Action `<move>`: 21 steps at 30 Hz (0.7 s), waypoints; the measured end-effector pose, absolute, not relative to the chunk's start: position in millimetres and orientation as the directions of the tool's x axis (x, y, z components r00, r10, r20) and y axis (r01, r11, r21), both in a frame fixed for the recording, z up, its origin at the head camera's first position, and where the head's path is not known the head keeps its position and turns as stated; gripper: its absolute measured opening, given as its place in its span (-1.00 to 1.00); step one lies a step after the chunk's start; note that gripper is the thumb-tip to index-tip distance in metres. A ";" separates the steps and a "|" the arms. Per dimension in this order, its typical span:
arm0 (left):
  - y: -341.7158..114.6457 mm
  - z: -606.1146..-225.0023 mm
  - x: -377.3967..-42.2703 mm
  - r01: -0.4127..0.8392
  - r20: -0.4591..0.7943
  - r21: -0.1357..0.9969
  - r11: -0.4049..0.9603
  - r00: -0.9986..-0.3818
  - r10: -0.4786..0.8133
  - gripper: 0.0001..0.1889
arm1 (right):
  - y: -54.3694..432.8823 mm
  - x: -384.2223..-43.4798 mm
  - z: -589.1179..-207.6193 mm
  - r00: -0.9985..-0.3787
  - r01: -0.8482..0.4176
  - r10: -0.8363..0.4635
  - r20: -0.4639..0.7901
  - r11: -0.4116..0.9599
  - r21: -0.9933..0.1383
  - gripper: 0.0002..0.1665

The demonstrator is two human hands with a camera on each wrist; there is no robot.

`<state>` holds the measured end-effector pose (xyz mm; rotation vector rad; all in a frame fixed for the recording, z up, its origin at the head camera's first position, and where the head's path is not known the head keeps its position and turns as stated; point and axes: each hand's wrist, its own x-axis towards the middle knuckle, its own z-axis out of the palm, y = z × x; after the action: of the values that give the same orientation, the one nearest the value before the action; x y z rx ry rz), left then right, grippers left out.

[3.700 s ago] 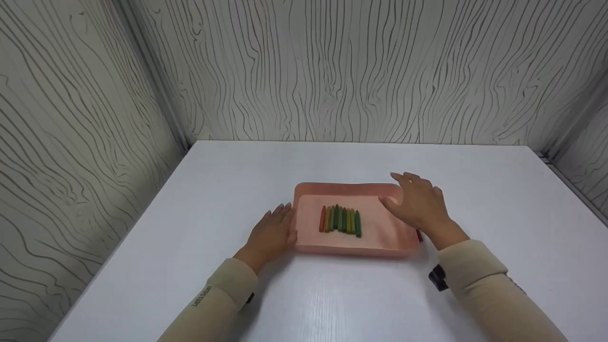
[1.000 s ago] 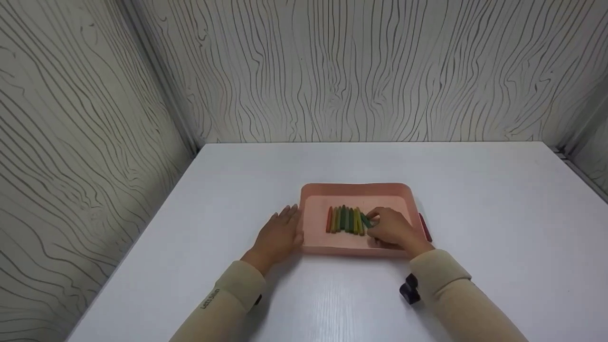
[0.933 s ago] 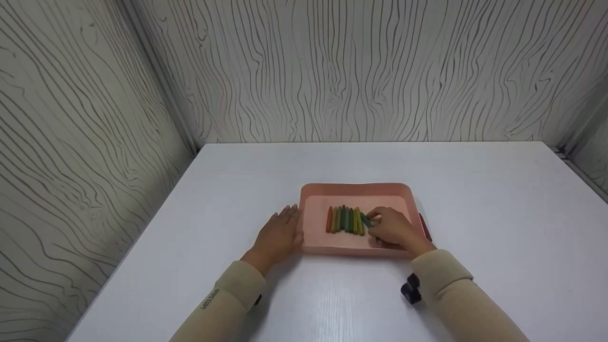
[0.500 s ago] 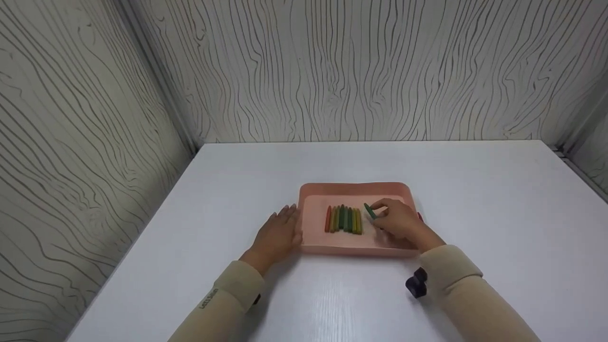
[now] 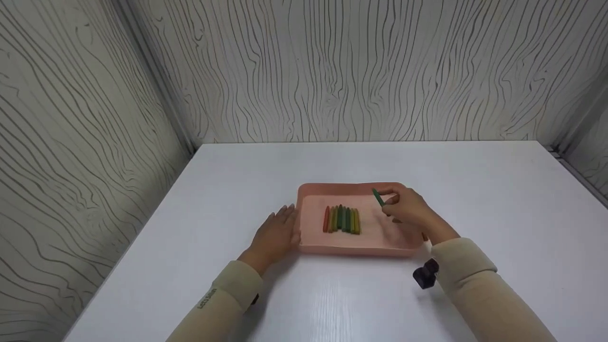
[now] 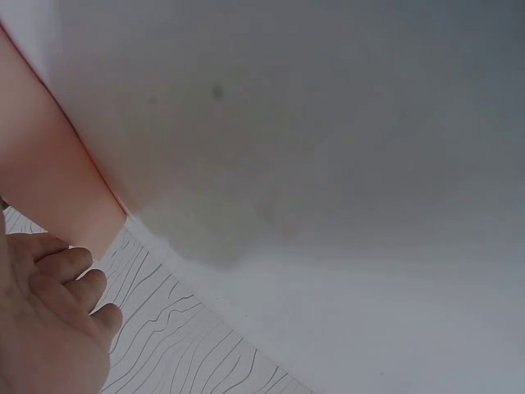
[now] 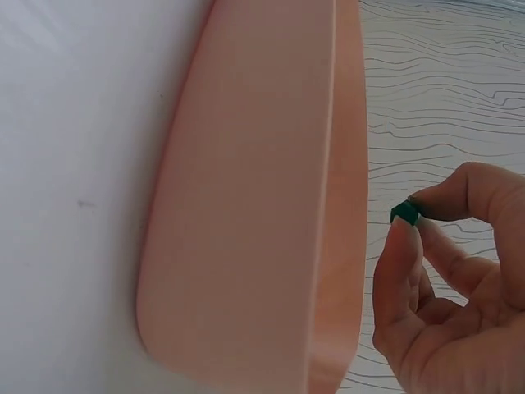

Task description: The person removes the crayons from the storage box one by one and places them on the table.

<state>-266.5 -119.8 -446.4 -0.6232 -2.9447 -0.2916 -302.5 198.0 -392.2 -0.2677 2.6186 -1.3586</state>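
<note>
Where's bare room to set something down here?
The white table is bare between pink tray and back wall, and left of the left hand. Crowded: the tray's crayon row, and the right hand pinching a green crayon.

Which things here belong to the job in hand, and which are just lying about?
Seemingly in the job:
green stick, pinched by the right hand
coloured sticks in the pink tray
left hand at its edge

Seemingly just around:
white table
patterned walls
black right-wrist device
</note>
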 end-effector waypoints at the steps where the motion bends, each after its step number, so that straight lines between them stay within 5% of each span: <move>1: -119.6 -446.7 -266.4 0.409 0.150 0.162 0.898 -0.910 0.387 -0.43 | 199.9 -302.0 -391.3 -0.969 -0.067 -0.234 -0.082 0.565 -0.822 -0.40; 21: -119.2 -444.3 -265.2 0.402 0.129 0.168 0.900 -0.914 0.384 -0.42 | 249.7 -298.4 -387.1 -0.984 0.034 -0.125 -0.129 0.574 -0.818 -0.30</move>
<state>-265.2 -119.2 -444.3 -0.6156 -2.9721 -0.2926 -298.4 249.7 -387.1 -0.0770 2.6309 -1.3722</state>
